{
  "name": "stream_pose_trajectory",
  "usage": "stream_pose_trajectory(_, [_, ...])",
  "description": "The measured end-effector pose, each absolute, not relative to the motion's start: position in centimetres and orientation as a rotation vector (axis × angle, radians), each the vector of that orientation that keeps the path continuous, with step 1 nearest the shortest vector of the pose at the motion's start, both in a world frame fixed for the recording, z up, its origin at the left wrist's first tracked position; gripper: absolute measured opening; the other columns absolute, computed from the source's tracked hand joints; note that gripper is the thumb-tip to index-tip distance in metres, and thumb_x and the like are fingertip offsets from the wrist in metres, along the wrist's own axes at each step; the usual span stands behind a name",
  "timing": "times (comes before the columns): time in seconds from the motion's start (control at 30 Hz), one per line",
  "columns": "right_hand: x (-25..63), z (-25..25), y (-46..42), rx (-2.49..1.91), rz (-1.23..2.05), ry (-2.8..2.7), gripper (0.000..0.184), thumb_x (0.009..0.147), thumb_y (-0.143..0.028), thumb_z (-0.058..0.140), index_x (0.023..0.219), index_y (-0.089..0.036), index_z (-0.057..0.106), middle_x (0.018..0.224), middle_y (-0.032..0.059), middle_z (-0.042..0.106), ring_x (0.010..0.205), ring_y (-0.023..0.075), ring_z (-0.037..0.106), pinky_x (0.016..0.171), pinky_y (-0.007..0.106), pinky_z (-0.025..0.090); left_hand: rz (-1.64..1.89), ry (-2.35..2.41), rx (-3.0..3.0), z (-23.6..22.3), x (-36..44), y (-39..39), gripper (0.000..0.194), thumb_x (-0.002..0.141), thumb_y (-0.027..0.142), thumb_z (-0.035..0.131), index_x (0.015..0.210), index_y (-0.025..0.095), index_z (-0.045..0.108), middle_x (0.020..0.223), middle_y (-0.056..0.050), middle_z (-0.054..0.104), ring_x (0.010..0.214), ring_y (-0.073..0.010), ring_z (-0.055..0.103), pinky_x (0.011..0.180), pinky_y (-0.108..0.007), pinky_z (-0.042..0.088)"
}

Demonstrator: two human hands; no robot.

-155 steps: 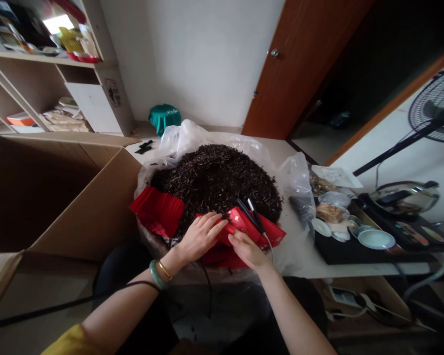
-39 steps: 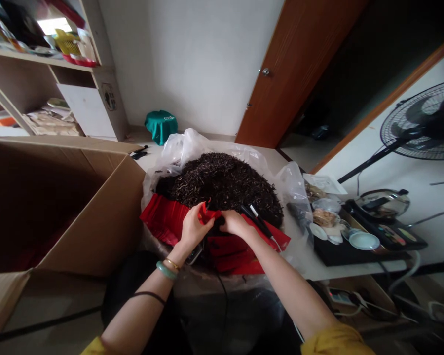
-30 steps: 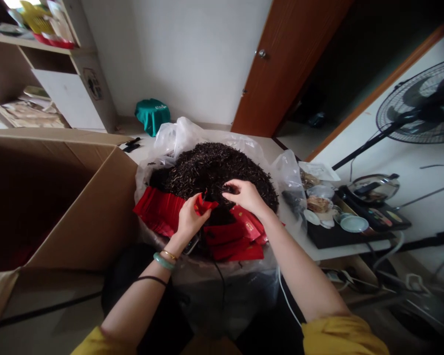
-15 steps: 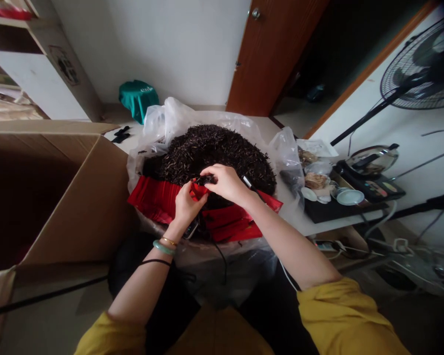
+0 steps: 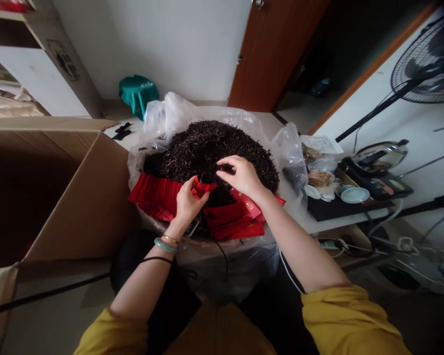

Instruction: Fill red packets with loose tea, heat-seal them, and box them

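Note:
My left hand (image 5: 188,201) grips a small red packet (image 5: 203,187) between thumb and fingers, its top edge tilted toward the pile. Just right of it, my right hand (image 5: 243,176) hovers over the leaves with thumb and forefinger apart; I see nothing held between them. Behind both hands rises a large heap of dark, twisted dried leaves that look like tea (image 5: 214,140), lying in a clear plastic bag (image 5: 179,111). Rows of red packets (image 5: 157,195) lie at the near left of the heap, and more red packets (image 5: 235,222) are fanned out at the near right.
A big open cardboard box (image 5: 81,202) stands at my left. To the right, a black tray (image 5: 331,212) carries a lidded bowl (image 5: 355,195) and a kettle (image 5: 383,155). A stand fan (image 5: 418,69) and cables are beyond. A teal-covered stool (image 5: 137,93) is by the wall.
My right hand has moved right, away from the packet's mouth, and its fingers have parted; the dark leaves in them are gone from sight. My left hand still holds the packet in nearly the same place.

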State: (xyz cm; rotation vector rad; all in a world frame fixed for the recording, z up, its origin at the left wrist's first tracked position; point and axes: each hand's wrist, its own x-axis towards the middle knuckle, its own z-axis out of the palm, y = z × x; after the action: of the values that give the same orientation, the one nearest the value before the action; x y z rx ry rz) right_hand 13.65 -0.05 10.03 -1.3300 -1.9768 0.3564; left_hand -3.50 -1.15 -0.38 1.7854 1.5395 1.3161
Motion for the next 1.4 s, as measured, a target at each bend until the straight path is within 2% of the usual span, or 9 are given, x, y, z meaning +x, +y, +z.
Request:
stream_pose_trajectory(0.1, [12.5,9.3,-0.7,-1.218,0.418,-2.155,0.059,0.071,-0.031,0.077,0.125,-0.022,0.057,0.133,0.0111,0.054,0.124,0.0271,0.049,0.102,0.045,0.042,1.314,1.526,1.82,-0.3,-3.6,-1.3,0.056,0.066,0.021,0.074,0.119,0.016,0.057,0.103,-0.008,0.068,0.089,-0.0213,0.067,0.08,-0.033,0.056])
stream_pose_trajectory(0.17, [11.3,8.7,-0.8,-1.188,0.428,-2.233,0.067,0.068,-0.031,0.079,0.13,-0.021,0.054,0.136,0.0124,0.051,0.128,0.0279,0.046,0.106,0.045,0.038,1.309,1.526,1.832,-0.3,-3.6,-1.3,0.058,0.065,0.019,0.074,0.12,0.014,0.056,0.107,-0.009,0.067,0.09,-0.0224,0.066,0.08,-0.034,0.056])
stream_pose_trajectory(0.3, [10.0,8.3,-0.5,-1.227,0.426,-2.188,0.029,0.08,-0.017,0.065,0.11,-0.018,0.067,0.11,0.0081,0.067,0.101,0.02,0.064,0.094,0.035,0.048,1.313,1.525,1.8,-0.5,-3.6,-1.2,0.058,0.067,0.021,0.073,0.121,0.015,0.055,0.109,-0.011,0.066,0.089,-0.0212,0.066,0.076,-0.032,0.056])
stream_pose_trajectory(0.4, [10.3,8.5,-0.4,-1.239,0.405,-2.109,0.017,0.085,-0.013,0.059,0.095,-0.018,0.071,0.097,0.005,0.07,0.082,0.0151,0.066,0.08,0.028,0.051,1.316,1.535,1.792,-0.6,-3.5,-1.1,0.057,0.068,0.025,0.075,0.12,0.015,0.055,0.107,-0.01,0.066,0.087,-0.0204,0.066,0.077,-0.033,0.056])
stream_pose_trajectory(0.77, [11.4,8.6,-0.1,-1.286,0.272,-2.389,0.017,0.086,-0.013,0.057,0.079,-0.018,0.073,0.09,0.0069,0.066,0.086,0.0186,0.06,0.087,0.034,0.045,1.313,1.506,1.867,-0.2,-3.6,-1.4,0.053,0.069,0.02,0.073,0.118,0.018,0.055,0.11,-0.008,0.064,0.097,-0.0221,0.063,0.082,-0.034,0.056])
stream_pose_trajectory(0.9, [11.4,9.0,-0.6,-1.239,0.257,-2.163,0.013,0.086,-0.017,0.057,0.088,-0.017,0.07,0.098,0.0073,0.065,0.093,0.0183,0.06,0.086,0.031,0.047,1.369,1.501,1.891,0.0,-3.6,-1.4,0.052,0.068,0.02,0.073,0.116,0.018,0.055,0.118,-0.01,0.058,0.105,-0.0238,0.06,0.083,-0.034,0.056])
stream_pose_trajectory(1.1, [11.2,8.7,-0.7,-1.181,0.324,-2.273,0.019,0.089,-0.025,0.057,0.103,-0.018,0.069,0.105,0.0082,0.068,0.101,0.0198,0.06,0.095,0.036,0.045,1.376,1.532,1.885,-0.1,-3.5,-1.4,0.05,0.069,0.02,0.072,0.116,0.017,0.055,0.118,-0.01,0.057,0.104,-0.0231,0.06,0.083,-0.033,0.055])
stream_pose_trajectory(1.3, [11.6,8.7,-0.7,-1.233,0.319,-2.293,0.021,0.091,-0.024,0.054,0.085,-0.016,0.071,0.094,0.0083,0.07,0.091,0.0188,0.064,0.086,0.032,0.048,1.365,1.535,1.885,0.1,-3.6,-1.5,0.048,0.07,0.023,0.073,0.115,0.018,0.055,0.114,-0.009,0.059,0.103,-0.0228,0.06,0.083,-0.033,0.055])
stream_pose_trajectory(1.4, [11.8,8.8,-0.9,-1.237,0.351,-2.215,0.016,0.09,-0.022,0.055,0.089,-0.017,0.07,0.094,0.0064,0.07,0.089,0.0171,0.065,0.083,0.03,0.05,1.371,1.545,1.878,0.3,-3.5,-1.5,0.048,0.069,0.023,0.073,0.113,0.018,0.056,0.113,-0.009,0.06,0.102,-0.0228,0.061,0.083,-0.033,0.055])
